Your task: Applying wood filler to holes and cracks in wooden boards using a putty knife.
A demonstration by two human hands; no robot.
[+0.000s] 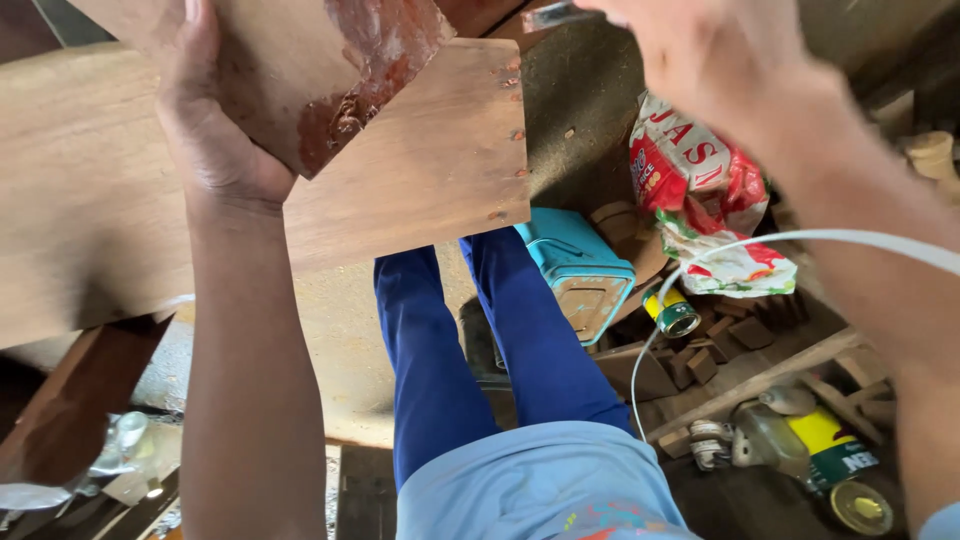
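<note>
Left hand grips the edge of a small wooden board with a glossy reddish patch, held up over the wide plank on the counter. Right hand is raised and blurred; I cannot tell its grip. A white cord trails below it and could snag among the floor clutter: teal tin box, cans, wood offcuts.

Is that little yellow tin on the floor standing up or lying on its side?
Lying on its side. The yellow tin rests among wood scraps, its round end turned towards the camera, beside the blue metal box.
</note>
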